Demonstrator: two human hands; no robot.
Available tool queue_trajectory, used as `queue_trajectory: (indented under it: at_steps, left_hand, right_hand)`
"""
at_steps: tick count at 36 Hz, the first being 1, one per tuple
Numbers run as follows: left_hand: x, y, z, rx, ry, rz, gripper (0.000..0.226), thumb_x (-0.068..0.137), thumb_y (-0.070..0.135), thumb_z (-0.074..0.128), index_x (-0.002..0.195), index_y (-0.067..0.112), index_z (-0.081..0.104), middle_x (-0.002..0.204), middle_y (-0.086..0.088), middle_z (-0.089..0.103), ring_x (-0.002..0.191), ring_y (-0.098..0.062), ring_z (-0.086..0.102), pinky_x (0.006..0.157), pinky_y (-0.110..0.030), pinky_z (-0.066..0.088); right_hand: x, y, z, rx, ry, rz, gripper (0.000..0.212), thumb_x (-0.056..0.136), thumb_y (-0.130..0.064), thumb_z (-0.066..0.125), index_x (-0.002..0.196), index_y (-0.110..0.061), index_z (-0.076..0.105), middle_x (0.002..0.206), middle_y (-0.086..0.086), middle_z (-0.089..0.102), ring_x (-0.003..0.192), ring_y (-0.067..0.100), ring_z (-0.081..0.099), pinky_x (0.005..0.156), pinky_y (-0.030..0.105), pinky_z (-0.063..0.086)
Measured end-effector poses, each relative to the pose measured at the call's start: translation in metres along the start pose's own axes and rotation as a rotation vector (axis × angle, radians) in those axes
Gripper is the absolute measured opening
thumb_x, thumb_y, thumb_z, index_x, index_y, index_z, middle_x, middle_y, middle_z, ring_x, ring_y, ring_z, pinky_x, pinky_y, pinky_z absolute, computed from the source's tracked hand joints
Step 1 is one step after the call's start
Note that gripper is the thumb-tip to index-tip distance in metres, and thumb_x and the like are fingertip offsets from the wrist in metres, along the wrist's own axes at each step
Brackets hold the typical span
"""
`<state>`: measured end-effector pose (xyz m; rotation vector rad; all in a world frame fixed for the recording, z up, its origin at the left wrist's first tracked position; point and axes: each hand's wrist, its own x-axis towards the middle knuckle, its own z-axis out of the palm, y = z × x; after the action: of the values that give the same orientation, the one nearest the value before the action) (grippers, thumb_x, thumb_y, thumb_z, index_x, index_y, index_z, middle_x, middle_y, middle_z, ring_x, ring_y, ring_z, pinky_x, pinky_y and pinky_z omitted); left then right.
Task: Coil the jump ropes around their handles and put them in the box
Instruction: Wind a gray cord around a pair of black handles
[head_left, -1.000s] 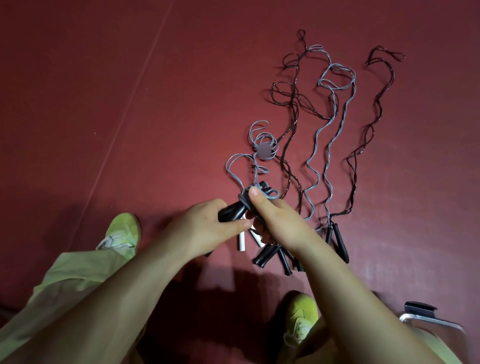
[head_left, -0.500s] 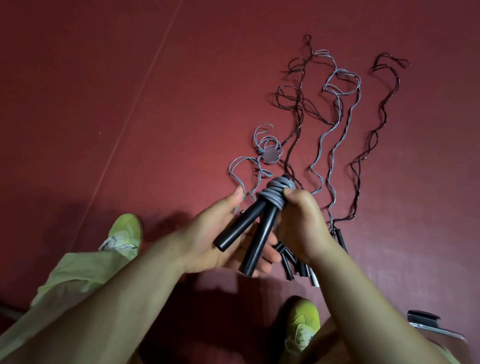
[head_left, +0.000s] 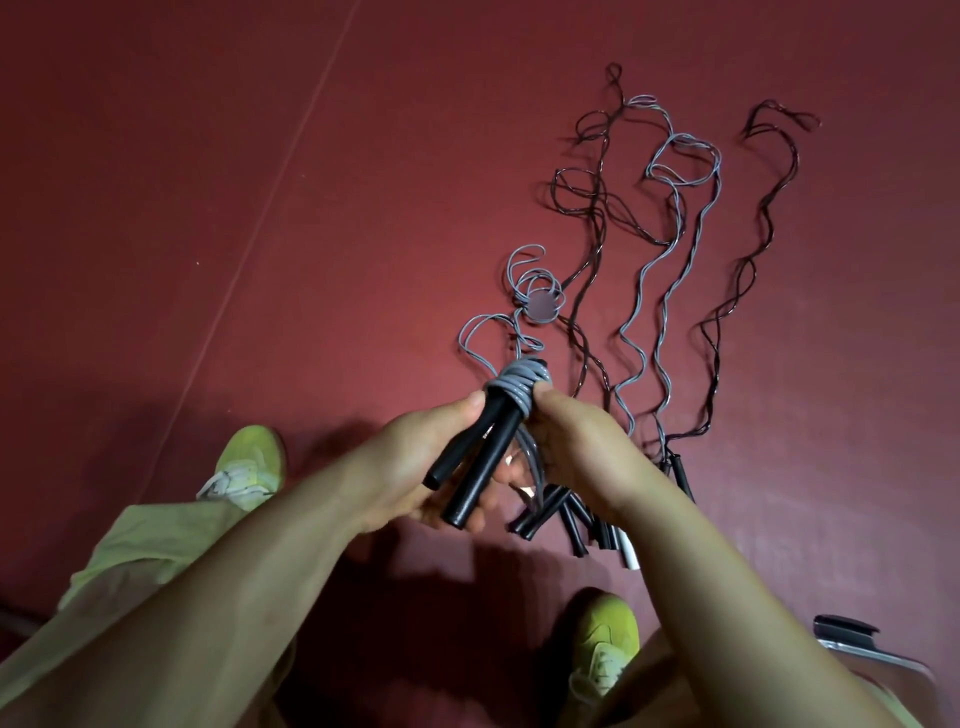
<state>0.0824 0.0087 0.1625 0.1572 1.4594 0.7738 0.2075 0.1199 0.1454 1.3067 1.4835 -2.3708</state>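
Two black handles (head_left: 480, 460) of a grey jump rope lie side by side in my left hand (head_left: 410, 467), which grips them from below. Grey rope (head_left: 517, 387) is wound in several turns around their top ends. My right hand (head_left: 576, 457) pinches the grey rope at the coil, and a strand runs down under its palm. The loose rest of this grey rope (head_left: 535, 301) trails in loops on the floor above. More ropes lie stretched on the floor to the right: dark ones (head_left: 587, 208) and another grey one (head_left: 670, 218), their handles (head_left: 571, 519) bunched under my right wrist.
The floor (head_left: 260, 260) is dark red with a thin seam line running diagonally. My two yellow-green shoes (head_left: 249, 467) stand at the lower left and lower middle. A clear box corner with a black clip (head_left: 852, 636) shows at the lower right edge.
The handles have been lifted and turned so their free ends point toward me. More grey turns sit around their tops. My right hand moved from over the handles to the coil's right side.
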Motion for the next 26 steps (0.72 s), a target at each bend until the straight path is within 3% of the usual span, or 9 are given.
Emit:
queue_trajectory:
  at_steps: [2,6,10,14,19,22,26]
  left_hand:
    - [0.000,-0.003,0.007,0.090,0.009,0.051,0.059,0.096,0.056,0.029,0.080,0.013,0.066,0.059,-0.001,0.065,0.050,-0.019,0.060,0.053,-0.022,0.047]
    - [0.004,-0.007,0.010,0.186,0.122,0.101,0.062,0.094,0.055,0.038,0.093,0.001,0.067,0.063,-0.009,0.063,0.047,-0.018,0.058,0.050,-0.023,0.047]
    - [0.007,-0.008,0.010,0.222,0.119,0.081,0.061,0.095,0.054,0.038,0.096,0.000,0.066,0.059,-0.005,0.064,0.050,-0.021,0.059,0.051,-0.023,0.047]
    - [0.010,-0.010,0.008,0.264,0.161,0.104,0.058,0.093,0.057,0.040,0.087,0.005,0.065,0.067,-0.010,0.065,0.051,-0.020,0.059,0.047,-0.021,0.046]
    - [0.015,-0.011,0.003,0.433,0.296,0.227,0.076,0.062,0.079,0.036,0.076,0.008,0.061,0.065,-0.004,0.063,0.058,-0.020,0.055,0.072,-0.041,0.051]
    - [0.017,-0.012,0.001,0.480,0.369,0.266,0.067,0.060,0.078,0.040,0.069,0.013,0.052,0.065,-0.001,0.054,0.062,-0.019,0.048,0.068,-0.040,0.045]
    - [0.018,-0.013,-0.003,0.534,0.461,0.303,0.046,0.078,0.061,0.060,0.067,0.018,0.048,0.061,0.006,0.047,0.062,-0.018,0.044,0.060,-0.032,0.033]
  right_hand:
    - [-0.002,0.001,-0.002,-0.067,0.010,0.031,0.047,0.104,-0.036,0.033,0.084,-0.005,0.062,0.064,0.011,0.061,0.047,0.019,0.056,0.050,0.025,0.047]
    - [-0.004,0.004,-0.004,-0.242,0.036,0.045,0.054,0.102,-0.044,0.035,0.069,-0.008,0.057,0.053,0.008,0.055,0.040,0.020,0.050,0.041,0.021,0.038]
    - [-0.004,0.005,-0.004,-0.345,0.068,-0.001,0.059,0.101,-0.050,0.035,0.064,-0.009,0.056,0.052,0.010,0.051,0.042,0.022,0.047,0.049,0.028,0.034]
    - [0.000,0.008,-0.006,-0.458,0.122,0.014,0.063,0.098,-0.057,0.033,0.059,-0.012,0.054,0.046,0.003,0.050,0.040,0.018,0.045,0.054,0.029,0.036]
    - [0.001,0.005,-0.004,-0.494,0.213,-0.008,0.056,0.098,-0.055,0.037,0.055,-0.018,0.038,0.033,-0.009,0.036,0.031,0.010,0.032,0.044,0.021,0.031]
    - [0.002,0.006,-0.003,-0.444,0.200,-0.036,0.055,0.100,-0.051,0.036,0.054,-0.019,0.037,0.035,-0.011,0.033,0.032,0.009,0.028,0.044,0.023,0.027]
    - [0.001,0.007,-0.002,-0.342,0.137,-0.034,0.055,0.099,-0.054,0.033,0.063,-0.016,0.048,0.042,-0.010,0.035,0.039,0.010,0.028,0.048,0.026,0.025]
